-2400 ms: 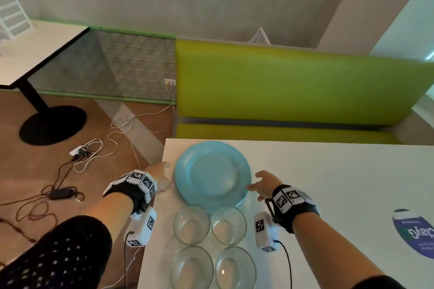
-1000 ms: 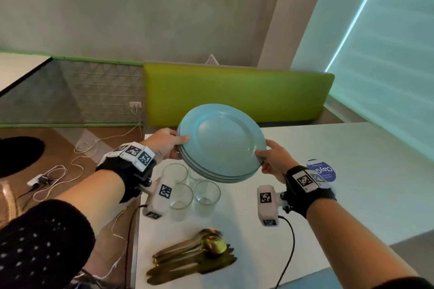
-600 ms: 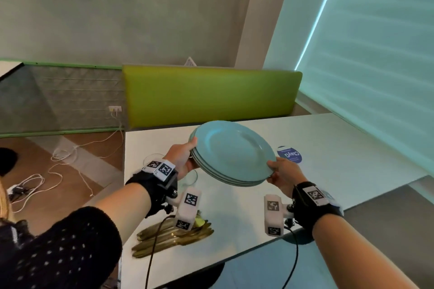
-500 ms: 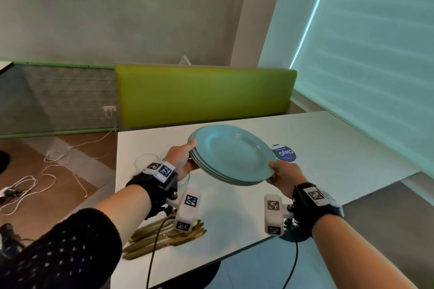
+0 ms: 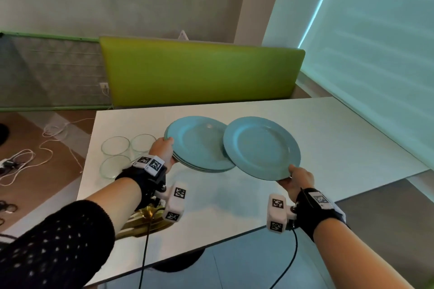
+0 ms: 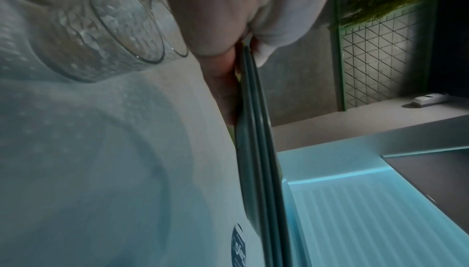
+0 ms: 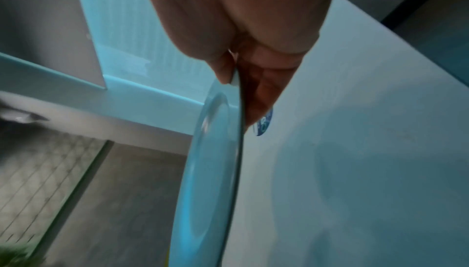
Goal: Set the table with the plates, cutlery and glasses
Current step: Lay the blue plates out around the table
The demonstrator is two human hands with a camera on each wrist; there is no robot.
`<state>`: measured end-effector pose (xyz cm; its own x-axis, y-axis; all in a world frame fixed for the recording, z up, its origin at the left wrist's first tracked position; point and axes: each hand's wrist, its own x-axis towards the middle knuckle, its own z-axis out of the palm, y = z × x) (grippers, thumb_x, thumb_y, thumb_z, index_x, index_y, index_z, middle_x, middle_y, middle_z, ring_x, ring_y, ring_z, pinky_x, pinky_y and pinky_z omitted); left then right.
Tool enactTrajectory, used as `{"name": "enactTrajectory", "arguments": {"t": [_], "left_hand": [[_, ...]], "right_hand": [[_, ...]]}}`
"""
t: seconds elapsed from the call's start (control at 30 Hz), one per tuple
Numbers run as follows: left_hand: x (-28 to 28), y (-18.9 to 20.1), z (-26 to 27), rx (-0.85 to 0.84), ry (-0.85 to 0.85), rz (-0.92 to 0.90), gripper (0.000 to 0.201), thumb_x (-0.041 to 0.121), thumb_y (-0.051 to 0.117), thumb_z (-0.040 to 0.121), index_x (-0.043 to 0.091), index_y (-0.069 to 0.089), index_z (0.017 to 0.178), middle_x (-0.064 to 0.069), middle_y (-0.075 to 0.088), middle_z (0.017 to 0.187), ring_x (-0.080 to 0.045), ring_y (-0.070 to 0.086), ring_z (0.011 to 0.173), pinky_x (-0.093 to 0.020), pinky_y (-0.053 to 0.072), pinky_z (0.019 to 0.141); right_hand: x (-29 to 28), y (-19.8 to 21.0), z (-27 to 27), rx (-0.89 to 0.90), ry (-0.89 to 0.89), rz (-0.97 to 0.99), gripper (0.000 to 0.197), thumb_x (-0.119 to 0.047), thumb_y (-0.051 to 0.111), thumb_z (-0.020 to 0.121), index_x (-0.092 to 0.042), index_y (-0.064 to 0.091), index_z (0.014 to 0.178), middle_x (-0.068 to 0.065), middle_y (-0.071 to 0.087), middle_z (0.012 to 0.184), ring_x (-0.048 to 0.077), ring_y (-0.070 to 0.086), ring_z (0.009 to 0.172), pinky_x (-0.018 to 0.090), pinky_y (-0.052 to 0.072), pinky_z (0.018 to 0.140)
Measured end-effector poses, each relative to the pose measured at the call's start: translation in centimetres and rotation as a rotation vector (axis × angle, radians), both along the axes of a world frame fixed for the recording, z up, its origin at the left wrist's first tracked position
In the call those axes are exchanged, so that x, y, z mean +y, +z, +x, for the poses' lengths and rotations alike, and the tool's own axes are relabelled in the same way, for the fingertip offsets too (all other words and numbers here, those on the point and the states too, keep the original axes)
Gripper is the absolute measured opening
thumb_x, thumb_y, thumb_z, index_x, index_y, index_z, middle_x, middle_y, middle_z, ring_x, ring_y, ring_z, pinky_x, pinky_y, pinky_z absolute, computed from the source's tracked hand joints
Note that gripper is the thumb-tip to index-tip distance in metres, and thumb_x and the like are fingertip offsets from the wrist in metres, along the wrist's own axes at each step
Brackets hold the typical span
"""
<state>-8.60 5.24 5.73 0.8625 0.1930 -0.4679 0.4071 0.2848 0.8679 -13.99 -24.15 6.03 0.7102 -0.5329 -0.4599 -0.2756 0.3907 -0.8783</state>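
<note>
Half a second back both your hands shared one stack; now your right hand (image 5: 296, 180) had pulled the top plate (image 5: 261, 148) off to the right, thumb over its near rim, fingers under, held clear above the table (image 5: 340, 129). Your left hand (image 5: 163, 151) pinched the remaining stack (image 5: 197, 145) at its left rim, also held in the air. Step: dealing out plates. Next, probably lower the single plate flat at a seat on the right. Glasses (image 5: 115, 145) and cutlery (image 5: 141, 220) waited untouched at the left end.
</note>
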Motion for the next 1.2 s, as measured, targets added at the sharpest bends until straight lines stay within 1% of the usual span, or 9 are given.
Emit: {"name": "enactTrajectory", "arguments": {"t": [0.1,0.17,0.3,0.47,0.6,0.77,0.93,1.03,1.2], "left_hand": [[1.0,0.0,0.4,0.021,0.059,0.113,0.037,0.010,0.039,0.097,-0.004,0.046,0.130,-0.022,0.053,0.133,-0.038,0.057,0.114,-0.039,0.049,0.082],[1.7,0.2,0.8,0.026,0.079,0.195,0.040,0.012,0.037,0.098,-0.004,0.041,0.135,-0.022,0.049,0.138,-0.038,0.052,0.123,-0.037,0.047,0.086],[2.8,0.8,1.5,0.027,0.116,0.263,0.040,0.013,0.037,0.099,-0.004,0.040,0.135,-0.023,0.048,0.138,-0.039,0.051,0.124,-0.043,0.047,0.096],[3.6,1.3,2.0,0.016,0.097,0.211,0.039,0.010,0.035,0.098,-0.002,0.044,0.133,-0.018,0.051,0.136,-0.035,0.051,0.123,-0.034,0.046,0.081],[4.6,1.2,2.6,0.006,0.093,0.104,0.038,0.012,0.035,0.098,-0.001,0.041,0.134,-0.021,0.048,0.137,-0.038,0.050,0.122,-0.039,0.046,0.082],[5.3,1.0,3.2,-0.027,0.060,-0.017,0.037,0.010,0.035,0.099,0.000,0.040,0.134,-0.022,0.048,0.136,-0.031,0.052,0.104,-0.042,0.045,0.087],[5.9,0.8,3.5,-0.015,0.003,-0.014,0.036,0.014,0.038,0.098,0.003,0.042,0.132,-0.019,0.052,0.130,-0.034,0.054,0.110,-0.040,0.047,0.084],[5.9,0.6,3.5,-0.021,-0.022,-0.043,0.036,0.013,0.038,0.098,0.003,0.043,0.132,-0.020,0.053,0.126,-0.032,0.055,0.106,-0.041,0.047,0.083],[5.7,0.7,3.4,-0.042,-0.071,-0.035,0.035,0.011,0.036,0.098,0.000,0.043,0.131,-0.017,0.052,0.113,-0.030,0.054,0.101,-0.040,0.046,0.083]], "right_hand": [[-1.4,-1.9,-0.2,0.021,-0.093,0.075,0.036,0.001,0.036,0.098,0.007,0.038,0.135,0.029,0.045,0.136,0.044,0.053,0.115,0.051,0.049,0.086],[-1.8,-3.3,-0.4,0.068,-0.119,0.079,0.038,0.002,0.035,0.098,0.006,0.037,0.136,0.030,0.044,0.137,0.047,0.047,0.122,0.052,0.044,0.092],[-1.1,-6.0,-0.8,0.149,-0.114,0.050,0.038,0.000,0.033,0.099,0.005,0.037,0.136,0.030,0.044,0.137,0.047,0.047,0.122,0.052,0.044,0.089],[1.5,-8.2,-1.0,0.193,-0.076,0.075,0.038,-0.001,0.031,0.100,0.006,0.035,0.137,0.031,0.043,0.137,0.047,0.047,0.122,0.055,0.042,0.092],[3.5,-9.3,-1.4,0.220,-0.083,0.090,0.038,-0.003,0.031,0.101,0.005,0.034,0.137,0.030,0.044,0.137,0.047,0.047,0.122,0.055,0.042,0.092],[4.8,-10.5,-2.2,0.248,-0.152,0.087,0.036,-0.007,0.033,0.101,0.006,0.036,0.135,0.031,0.045,0.135,0.048,0.049,0.119,0.055,0.044,0.094],[5.5,-11.3,-2.9,0.265,-0.197,0.098,0.037,-0.012,0.042,0.099,0.009,0.043,0.130,0.030,0.052,0.129,0.045,0.054,0.116,0.051,0.047,0.095],[6.0,-11.7,-3.3,0.295,-0.183,0.102,0.036,-0.011,0.046,0.097,0.010,0.046,0.127,0.029,0.055,0.126,0.045,0.055,0.114,0.053,0.046,0.098],[6.4,-11.5,-3.7,0.324,-0.192,0.076,0.038,-0.015,0.052,0.095,0.006,0.049,0.127,0.025,0.059,0.122,0.040,0.061,0.106,0.046,0.051,0.093]]}}
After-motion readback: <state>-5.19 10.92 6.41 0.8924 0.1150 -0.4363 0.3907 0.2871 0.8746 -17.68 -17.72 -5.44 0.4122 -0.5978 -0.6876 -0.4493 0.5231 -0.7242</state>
